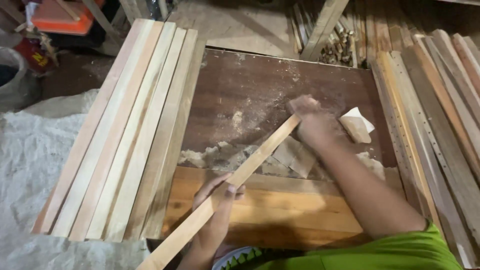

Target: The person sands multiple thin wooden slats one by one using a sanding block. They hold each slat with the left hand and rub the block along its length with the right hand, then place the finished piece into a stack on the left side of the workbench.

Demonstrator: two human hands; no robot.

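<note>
A long, thin wooden strip [235, 182] is held slanted across a dark brown work board [250, 85]. Its far end is up near the middle of the board and its near end comes down past the bottom edge of the view. The strip is gripped near its lower half by the left hand [215, 215], with the fingers curled under it and the thumb pressed on top. The far end is met by the right hand [312, 125], which is closed up like a fist, but it is blurred, so it cannot be told if something small is pinched inside it. A pale wood block [356, 126] lies just beside the right hand, and sawdust and wood scraps [280, 157] are piled under the strip. More long strips [125, 135] are laid side by side on the left, and another stack of wood slats [440, 115] is on the right. For the rubbing or smoothing that seems to be in hand, the strip should be kept still by the left hand and pressed firmly against the board edge so it is not wobbled. The right hand should be moved along the strip in even strokes, with the fingers kept clear of sharp corners and splinters.
</note>
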